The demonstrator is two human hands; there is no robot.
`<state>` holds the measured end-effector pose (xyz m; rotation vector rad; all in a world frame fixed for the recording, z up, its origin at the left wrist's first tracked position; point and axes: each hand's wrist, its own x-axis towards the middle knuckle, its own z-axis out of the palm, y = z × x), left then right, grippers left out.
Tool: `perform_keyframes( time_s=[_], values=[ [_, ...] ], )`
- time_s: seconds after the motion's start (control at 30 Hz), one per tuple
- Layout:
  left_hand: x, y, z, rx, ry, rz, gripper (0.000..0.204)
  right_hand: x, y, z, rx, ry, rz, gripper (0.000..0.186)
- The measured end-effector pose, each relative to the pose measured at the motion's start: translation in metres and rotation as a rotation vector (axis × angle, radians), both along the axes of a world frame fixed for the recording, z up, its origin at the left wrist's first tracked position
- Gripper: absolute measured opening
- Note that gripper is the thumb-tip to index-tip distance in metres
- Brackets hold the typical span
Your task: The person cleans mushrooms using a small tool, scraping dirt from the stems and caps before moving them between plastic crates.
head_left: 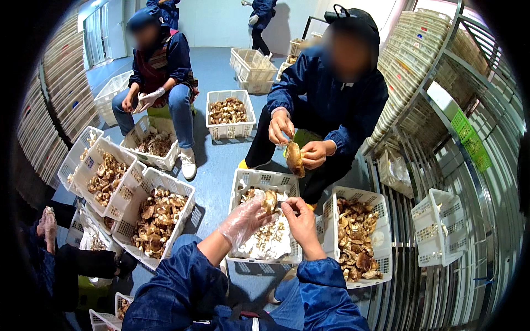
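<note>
My left hand (247, 216), in a clear plastic glove, is closed around a tan-brown mushroom (270, 202) above a white perforated crate (234, 249). My bare right hand (300, 220) is beside that mushroom with thumb and fingertips drawn together; whether they grip a small piece is too small to tell. The crate below has a white lining scattered with pale stems and scraps. To its right stands another crate (385, 262) full of brown mushrooms (356, 237).
A co-worker (353, 105) opposite holds a large mushroom (293, 159); other workers (149, 71) sit or stand around. Mushroom crates (188, 205) cluster at left, another (231, 130) stands beyond. Metal racks (441, 74) with stacked trays line the right, more stacked trays (63, 88) the left.
</note>
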<state>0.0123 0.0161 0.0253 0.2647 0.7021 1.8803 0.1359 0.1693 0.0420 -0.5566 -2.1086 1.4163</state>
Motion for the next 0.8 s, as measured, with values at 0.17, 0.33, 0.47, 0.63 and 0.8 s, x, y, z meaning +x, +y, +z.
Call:
perform_keyframes(
  time_s=[0.17, 0.33, 0.47, 0.63, 0.8],
  values=[
    [0.000, -0.001, -0.006, -0.054, -0.013, -0.017, 0.057, 0.003, -0.003, 0.005, 0.098, -0.053, -0.024, 0.022],
    [0.004, 0.004, 0.011, 0.032, 0.012, -0.026, 0.069, 0.007, -0.003, 0.009, 0.036, 0.002, -0.009, 0.024],
    [0.005, 0.000, 0.021, 0.015, 0.159, -0.005, 0.084, 0.008, -0.009, 0.015, 0.027, -0.046, 0.015, 0.023],
    [0.001, 0.005, 0.016, -0.064, 0.374, 0.063, 0.095, 0.007, -0.013, 0.021, 0.106, 0.006, -0.010, 0.019],
    [0.006, 0.005, 0.015, -0.172, 0.567, 0.128, 0.091, 0.005, -0.021, 0.020, 0.268, 0.112, -0.032, 0.013]
  ],
)
